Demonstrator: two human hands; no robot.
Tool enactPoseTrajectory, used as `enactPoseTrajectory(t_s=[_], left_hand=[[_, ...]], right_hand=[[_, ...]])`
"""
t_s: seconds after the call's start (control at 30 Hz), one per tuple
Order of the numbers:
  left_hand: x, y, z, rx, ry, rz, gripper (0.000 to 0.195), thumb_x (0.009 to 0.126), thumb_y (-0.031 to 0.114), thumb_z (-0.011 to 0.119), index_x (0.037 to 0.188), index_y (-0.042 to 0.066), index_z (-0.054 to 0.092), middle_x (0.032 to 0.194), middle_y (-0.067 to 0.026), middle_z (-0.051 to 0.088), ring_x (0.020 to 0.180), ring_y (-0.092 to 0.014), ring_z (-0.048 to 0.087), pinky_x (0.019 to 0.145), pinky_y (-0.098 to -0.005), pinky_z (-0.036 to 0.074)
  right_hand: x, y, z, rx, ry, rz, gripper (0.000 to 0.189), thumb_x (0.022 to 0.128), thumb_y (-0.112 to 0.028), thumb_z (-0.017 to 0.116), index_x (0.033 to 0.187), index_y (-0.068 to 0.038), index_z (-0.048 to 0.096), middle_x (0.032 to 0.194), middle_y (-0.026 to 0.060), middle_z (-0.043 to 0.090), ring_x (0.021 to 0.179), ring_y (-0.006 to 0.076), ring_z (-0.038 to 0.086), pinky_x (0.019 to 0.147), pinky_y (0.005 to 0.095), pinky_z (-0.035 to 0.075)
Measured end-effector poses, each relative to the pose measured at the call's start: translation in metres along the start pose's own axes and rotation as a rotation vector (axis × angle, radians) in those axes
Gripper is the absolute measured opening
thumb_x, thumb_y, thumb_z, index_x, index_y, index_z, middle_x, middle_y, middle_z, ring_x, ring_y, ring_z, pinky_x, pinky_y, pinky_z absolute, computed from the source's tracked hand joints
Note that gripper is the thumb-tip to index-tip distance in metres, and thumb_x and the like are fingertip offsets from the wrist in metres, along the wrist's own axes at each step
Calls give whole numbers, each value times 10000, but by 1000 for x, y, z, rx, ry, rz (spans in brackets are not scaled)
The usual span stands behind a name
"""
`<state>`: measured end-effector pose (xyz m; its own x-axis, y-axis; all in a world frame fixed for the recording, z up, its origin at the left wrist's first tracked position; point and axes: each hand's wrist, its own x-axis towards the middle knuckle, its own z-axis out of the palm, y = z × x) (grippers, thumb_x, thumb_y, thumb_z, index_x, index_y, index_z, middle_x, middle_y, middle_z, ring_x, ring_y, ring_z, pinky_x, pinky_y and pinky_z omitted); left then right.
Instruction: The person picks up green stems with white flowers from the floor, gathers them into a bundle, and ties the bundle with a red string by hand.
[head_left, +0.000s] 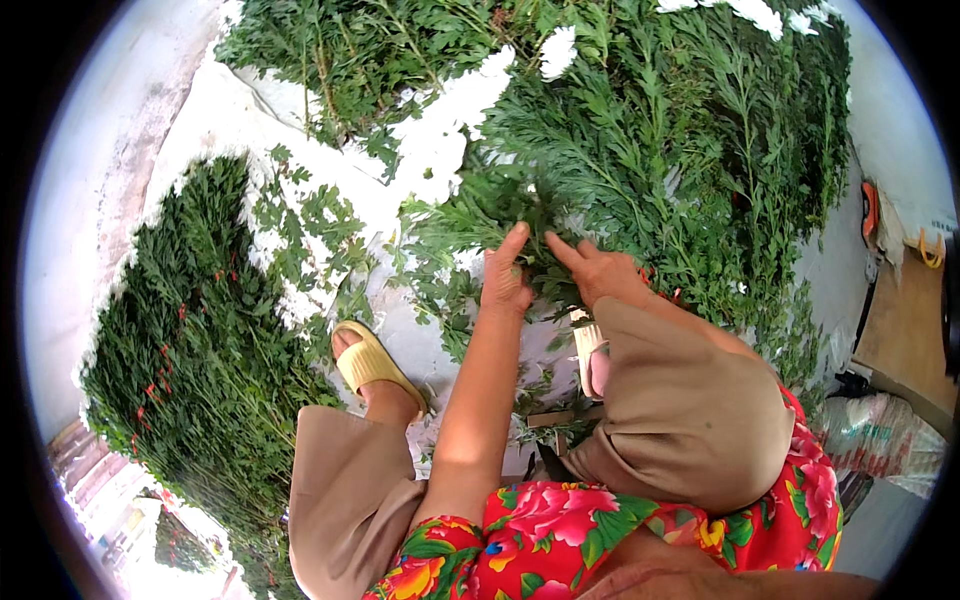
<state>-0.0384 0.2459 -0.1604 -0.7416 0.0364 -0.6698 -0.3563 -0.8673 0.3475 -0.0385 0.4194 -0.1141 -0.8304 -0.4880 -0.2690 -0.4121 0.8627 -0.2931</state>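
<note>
My left hand (508, 276) is closed around a bunch of leafy green stems (480, 214), thumb up, between my knees. White chrysanthemum blooms (442, 142), partly washed out by glare, lie just beyond that bunch. My right hand (604, 271) is beside it, index finger stretched toward the leaves. Its other fingers are partly hidden, so I cannot tell whether it grips any stems. Loose leafy cuttings (442, 292) lie on the pale floor below the hands.
Large heaps of cut chrysanthemums lie to the left (225, 360) and right (675, 150), the left one with red ties. A yellow sandal (375, 367) is on my left foot. Beyond the right heap are orange-handled shears (870, 210) and a plastic-wrapped bundle (881, 439).
</note>
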Motion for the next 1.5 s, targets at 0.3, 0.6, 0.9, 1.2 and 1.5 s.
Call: enactPoseTrajectory(t_s=[0.3, 0.6, 0.9, 1.2, 1.5], left_hand=[[32, 2, -41, -94, 81, -97, 344, 936, 274, 714, 1193, 46, 693, 1170, -125, 720, 1057, -327, 687, 974, -498, 550], [20, 7, -18, -19, 105, -70, 325, 909, 285, 739, 1173, 98, 700, 1157, -83, 727, 1024, -298, 693, 950, -467, 559], [23, 3, -13, -4, 42, -90, 387, 906, 326, 732, 1196, 74, 686, 1139, -97, 735, 1027, -309, 696, 942, -474, 561], [21, 3, -14, -9, -14, -126, 444, 910, 337, 736, 1249, 56, 680, 1188, -117, 728, 1072, -311, 698, 963, -499, 566], [7, 0, -2, -26, -5, -84, 381, 918, 287, 741, 1191, 24, 700, 1129, -118, 742, 992, -287, 717, 912, -455, 585]], right_hand=[[46, 94, -40, 89, 772, 119, 197, 885, -124, 721, 1056, -42, 667, 987, 153, 658, 918, 390, 644, 792, 467, 530], [20, 151, -20, 368, 640, 269, 302, 885, -110, 695, 1169, -11, 669, 1097, 202, 705, 976, 396, 698, 886, 435, 537], [-4, 158, -31, 743, 549, 223, 239, 996, -160, 666, 1168, 6, 668, 982, 1, 644, 868, 115, 568, 800, 259, 473], [5, 42, -45, 497, 536, -56, 467, 997, -78, 561, 1464, -92, 551, 1287, 191, 676, 1018, 373, 691, 905, 348, 536], [2, 10, -4, 214, 240, -82, 577, 859, -43, 649, 1418, -181, 601, 902, 117, 600, 842, 308, 657, 717, 427, 543]])
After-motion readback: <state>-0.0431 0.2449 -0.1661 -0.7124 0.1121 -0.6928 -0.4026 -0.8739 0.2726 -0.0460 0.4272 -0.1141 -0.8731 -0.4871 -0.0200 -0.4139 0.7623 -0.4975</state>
